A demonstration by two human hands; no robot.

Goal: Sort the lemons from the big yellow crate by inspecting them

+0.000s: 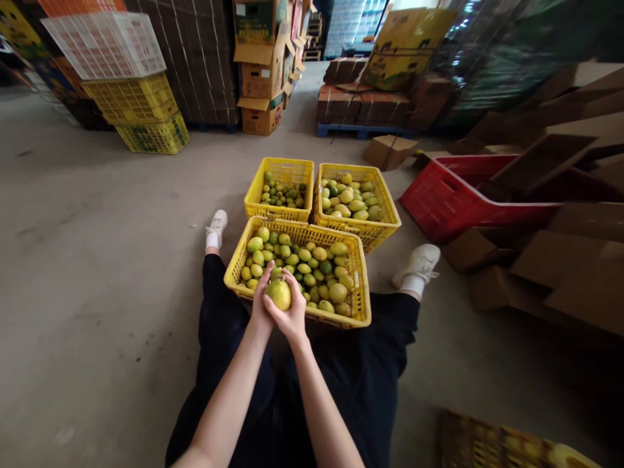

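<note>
Both of my hands cup one yellow-green fruit [279,294] over the near rim of a yellow crate [361,286] that sits between my outstretched legs. My left hand [260,298] wraps its left side and my right hand [294,311] wraps its right side and underside. That crate is full of green and yellow fruit [307,263]. Behind it stand two more yellow crates: the left one [257,187] holds small green fruit, and the right one [389,209] holds larger, paler fruit.
A red crate [439,205] with cardboard pieces lies to the right, among loose flattened boxes [560,266]. Stacked white and yellow crates [131,84] stand at the far left. Cardboard boxes [260,71] and a loaded pallet [363,104] stand at the back. Another yellow crate [492,445] is at the bottom right.
</note>
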